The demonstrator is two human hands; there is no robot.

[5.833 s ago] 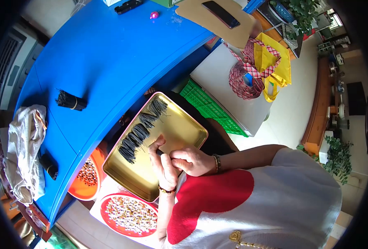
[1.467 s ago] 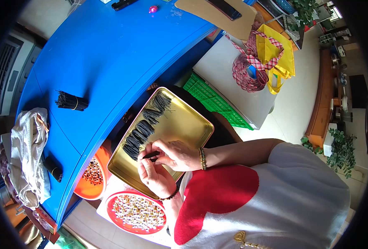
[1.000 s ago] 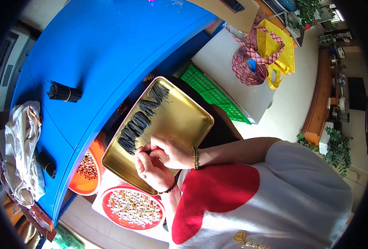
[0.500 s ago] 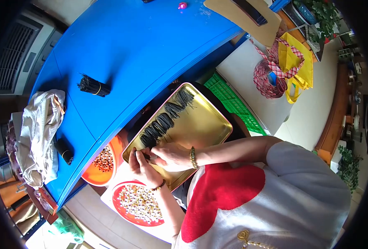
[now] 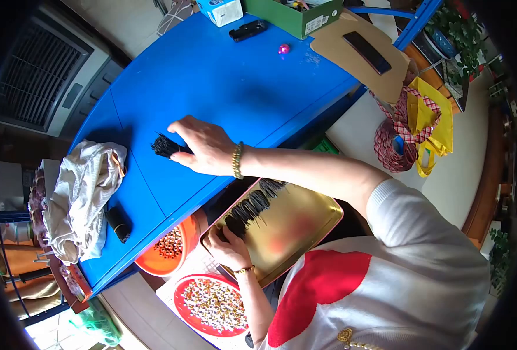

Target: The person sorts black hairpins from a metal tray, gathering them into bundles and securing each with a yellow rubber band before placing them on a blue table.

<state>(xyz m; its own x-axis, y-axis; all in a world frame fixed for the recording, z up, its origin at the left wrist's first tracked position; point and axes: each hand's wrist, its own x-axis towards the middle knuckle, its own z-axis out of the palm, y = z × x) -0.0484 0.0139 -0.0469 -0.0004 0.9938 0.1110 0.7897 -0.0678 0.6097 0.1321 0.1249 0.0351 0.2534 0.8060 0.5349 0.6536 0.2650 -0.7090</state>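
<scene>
My right hand [image 5: 203,146] reaches over the blue table, thumb and fingers spread on either side of a banded bundle of thin black wires [image 5: 164,146]. That bundle rests on the table, and part of it is hidden by the hand. Lower down, my left hand [image 5: 229,249] is at the near-left end of a gold metal tray [image 5: 293,224]. Its fingers close around a small bent bunch of black wires [image 5: 235,224]. Several similar folded bunches [image 5: 255,204] lie in a row along the tray's far side, partly covered by my right forearm.
A second black bundle [image 5: 118,224] lies beside a white cloth [image 5: 86,198] on the table. Below are an orange bowl [image 5: 145,259] and a red tray [image 5: 182,309] of small beads. A phone [image 5: 367,52] lies on cardboard [image 5: 340,44], near a green box [image 5: 296,20].
My right hand has left my left hand and moved up and left to the bundle on the table. My left hand has shifted onto the tray's row of bunches. The view has tilted.
</scene>
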